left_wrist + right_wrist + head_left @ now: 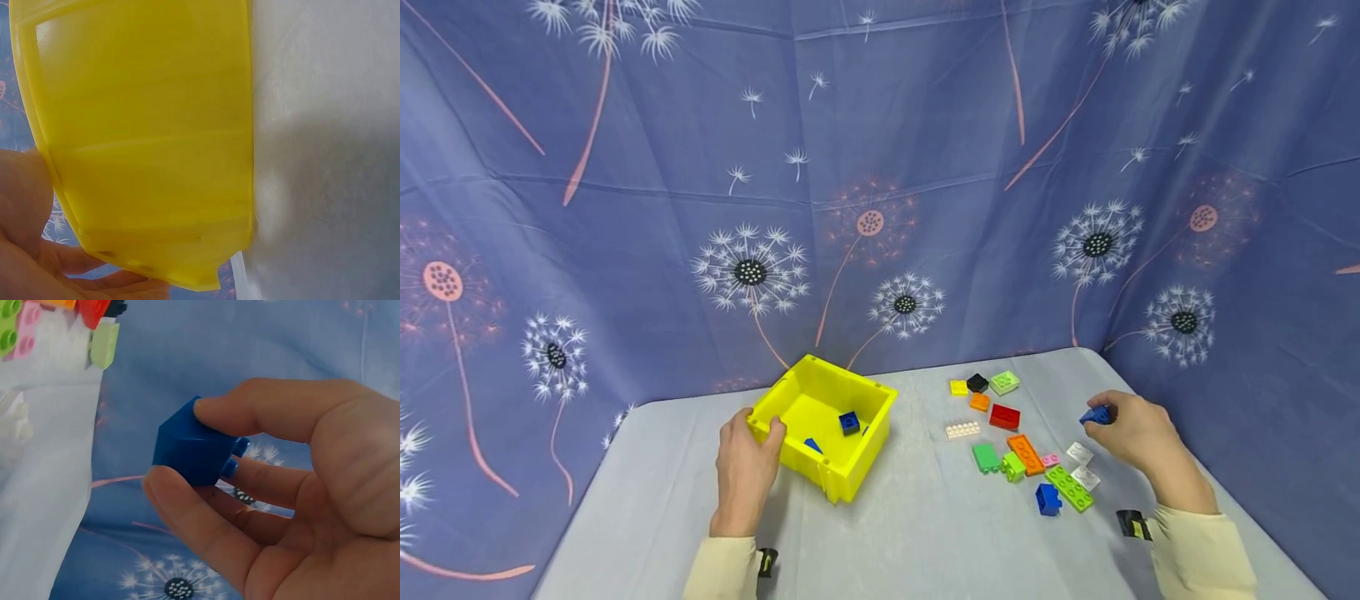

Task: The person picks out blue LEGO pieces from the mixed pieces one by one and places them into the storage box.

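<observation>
A yellow box (pixel 867 446) stands tilted away at an angle on the left half of the table, with a few blue bricks (pixel 849 423) inside. My left hand (pixel 747 467) grips its near-left corner, thumb over the rim; the left wrist view shows the fingers (pixel 119 282) against the box's outer side. Over the table's right side, my right hand (pixel 1138 433) pinches a blue building brick (pixel 190 447) between thumb and fingers. The brick has a sloped face, and its studs point toward the palm. Below that hand lie two clear bricks (pixel 1079 453).
Loose bricks lie right of the middle: a red one (pixel 1004 417), an orange plate (pixel 1026 454), a lime plate (pixel 1070 487), a blue brick (pixel 1048 499), a green one (pixel 986 457) and several others. A patterned curtain (pixel 970 233) rises behind the grey-white tabletop (pixel 917 533).
</observation>
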Demonstrator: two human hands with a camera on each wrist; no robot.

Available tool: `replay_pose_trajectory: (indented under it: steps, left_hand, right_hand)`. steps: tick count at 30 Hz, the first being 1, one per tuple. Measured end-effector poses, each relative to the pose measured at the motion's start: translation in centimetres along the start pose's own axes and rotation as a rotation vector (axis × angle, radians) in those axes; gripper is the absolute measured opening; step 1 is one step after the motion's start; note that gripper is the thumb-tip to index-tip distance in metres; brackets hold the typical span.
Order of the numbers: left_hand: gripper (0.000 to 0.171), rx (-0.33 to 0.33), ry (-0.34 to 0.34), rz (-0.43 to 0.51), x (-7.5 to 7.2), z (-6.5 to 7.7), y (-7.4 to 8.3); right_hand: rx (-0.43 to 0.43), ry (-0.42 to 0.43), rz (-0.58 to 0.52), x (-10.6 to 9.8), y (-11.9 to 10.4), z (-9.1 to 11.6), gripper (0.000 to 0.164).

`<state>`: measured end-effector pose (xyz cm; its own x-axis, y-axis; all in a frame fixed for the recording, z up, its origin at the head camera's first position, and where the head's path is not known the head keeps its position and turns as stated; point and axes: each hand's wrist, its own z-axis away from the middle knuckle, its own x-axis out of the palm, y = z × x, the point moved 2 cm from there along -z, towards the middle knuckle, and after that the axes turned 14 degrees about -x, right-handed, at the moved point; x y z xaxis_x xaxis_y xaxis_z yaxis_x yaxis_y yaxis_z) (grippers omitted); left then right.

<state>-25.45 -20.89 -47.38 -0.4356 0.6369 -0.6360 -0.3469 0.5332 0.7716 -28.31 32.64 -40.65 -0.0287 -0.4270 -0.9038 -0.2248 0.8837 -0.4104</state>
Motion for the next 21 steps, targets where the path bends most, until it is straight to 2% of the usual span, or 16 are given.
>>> replay_pose_trajectory:
  steps: [10,21]
  left_hand:
    - [0.066,0.008,-0.004,0.001,0.0,0.2,0.2]
    - [0.066,0.004,0.005,0.009,-0.1,0.3,0.0]
  right_hand:
    - [-0.091,0.118,-0.020,-0.4,-3.3,0.4,0.042]
    - [-0.134,0.169,-0.051,-0.8,-6.6,-0.4,0.040]
